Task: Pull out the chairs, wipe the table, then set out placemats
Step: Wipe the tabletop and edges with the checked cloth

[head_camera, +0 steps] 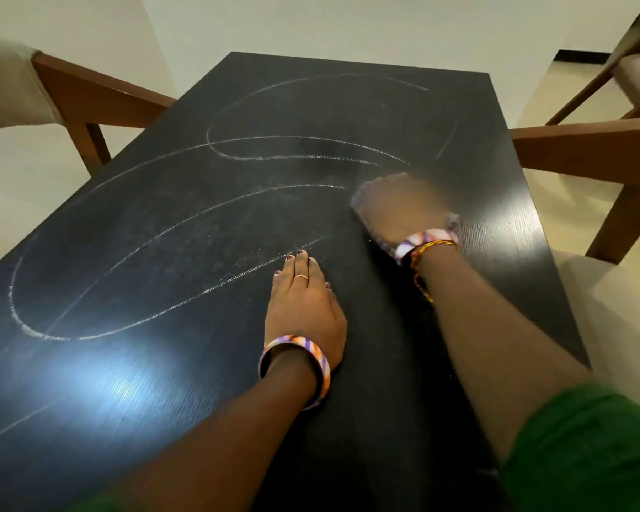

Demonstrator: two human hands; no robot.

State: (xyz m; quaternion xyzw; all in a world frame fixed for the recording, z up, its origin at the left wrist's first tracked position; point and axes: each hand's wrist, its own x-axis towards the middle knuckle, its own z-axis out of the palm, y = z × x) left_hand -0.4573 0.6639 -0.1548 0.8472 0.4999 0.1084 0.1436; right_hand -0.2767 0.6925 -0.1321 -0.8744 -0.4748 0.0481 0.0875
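The left hand (303,304) is lying flat on the table (163,223), fingers straight and together, holding nothing. The right hand (399,208) is blurred; whether its fingers are gripping anything cannot be told. A frayed, pale-edged cloth (375,240) is showing beneath it. The rectangular black wood-grain top is carrying looping pale streaks (215,149). Brown wooden chairs (588,153) with cream cushions are standing at both sides. No writing is legible.
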